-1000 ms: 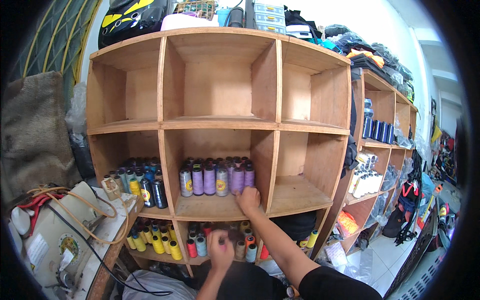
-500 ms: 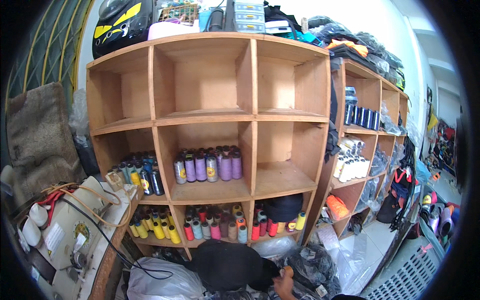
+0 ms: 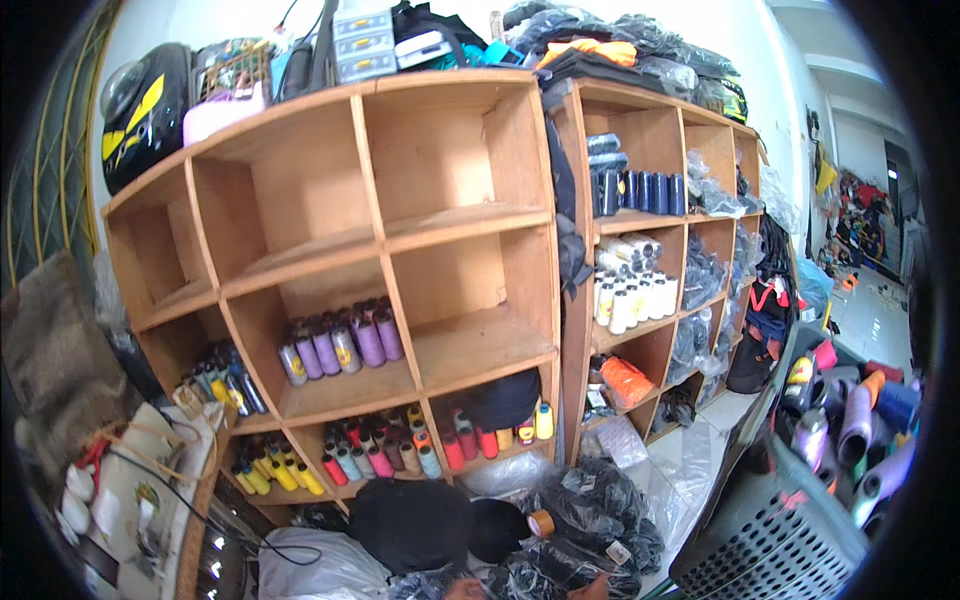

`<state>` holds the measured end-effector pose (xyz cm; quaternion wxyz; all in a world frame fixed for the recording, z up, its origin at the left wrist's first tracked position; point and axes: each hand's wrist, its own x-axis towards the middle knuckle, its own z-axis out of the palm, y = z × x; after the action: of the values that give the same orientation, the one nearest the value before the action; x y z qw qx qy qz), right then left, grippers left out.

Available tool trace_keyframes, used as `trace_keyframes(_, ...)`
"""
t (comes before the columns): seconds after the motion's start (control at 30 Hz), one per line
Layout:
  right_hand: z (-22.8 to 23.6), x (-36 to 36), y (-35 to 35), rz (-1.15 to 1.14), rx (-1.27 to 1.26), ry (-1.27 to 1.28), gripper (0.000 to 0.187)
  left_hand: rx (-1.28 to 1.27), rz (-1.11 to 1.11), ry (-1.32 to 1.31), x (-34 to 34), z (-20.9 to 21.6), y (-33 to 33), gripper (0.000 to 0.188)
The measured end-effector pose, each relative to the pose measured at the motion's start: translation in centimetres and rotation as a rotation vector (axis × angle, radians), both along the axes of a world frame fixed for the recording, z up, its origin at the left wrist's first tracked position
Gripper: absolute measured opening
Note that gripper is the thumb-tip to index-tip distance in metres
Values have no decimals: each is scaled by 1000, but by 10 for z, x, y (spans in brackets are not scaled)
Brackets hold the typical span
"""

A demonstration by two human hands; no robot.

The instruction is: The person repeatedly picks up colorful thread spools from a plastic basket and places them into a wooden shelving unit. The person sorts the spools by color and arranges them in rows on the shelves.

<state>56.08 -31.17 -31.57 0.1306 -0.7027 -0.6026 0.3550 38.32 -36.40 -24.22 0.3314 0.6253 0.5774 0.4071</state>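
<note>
At the lower edge only small parts of both hands show. My left hand [image 3: 465,589] is by clear plastic wrap in front of a round black fabric bundle [image 3: 410,525]. My right hand [image 3: 588,589] lies on or just over black plastic-wrapped packages [image 3: 595,520]. The fingers of both are mostly cut off by the frame, so their grip cannot be made out. A roll of brown tape [image 3: 541,522] rests among the packages, apart from both hands. Beside it is a smaller black bundle [image 3: 497,530].
A wooden cubby shelf [image 3: 385,245] holds purple thread cones [image 3: 370,340] and several other colours. A second shelf [image 3: 570,250] stands to its right. The grey perforated basket [image 3: 775,530] at right contains cones. A sewing machine [image 3: 130,490] stands at left, near a white sack [image 3: 320,570].
My view has swung to the right, bringing the basket further in. My right hand, earlier at the tape roll, has left it and moved down toward the lower edge. My left hand now shows.
</note>
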Motion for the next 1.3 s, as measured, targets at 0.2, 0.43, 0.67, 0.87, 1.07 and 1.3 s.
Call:
trace_keyframes(0.2,77,18,-33,71,-144,-78,65,-72,-83,50,44,97,-31,24)
trace_keyframes(0.43,204,54,-88,131,-189,-82,77,-265,-42,125,60,246,-107,25)
trace_keyframes(0.67,354,119,-118,188,-202,139,62,-639,178,166,49,324,-217,25)
trace_keyframes(0.87,358,170,-134,-12,-199,629,24,-897,193,278,46,313,-307,26)
trace_keyframes(1.07,472,195,-202,-147,-224,761,25,-798,7,485,18,290,-354,28)
trace_keyframes(1.3,478,228,-313,-423,-108,785,19,-529,-165,28,75,289,-233,33)
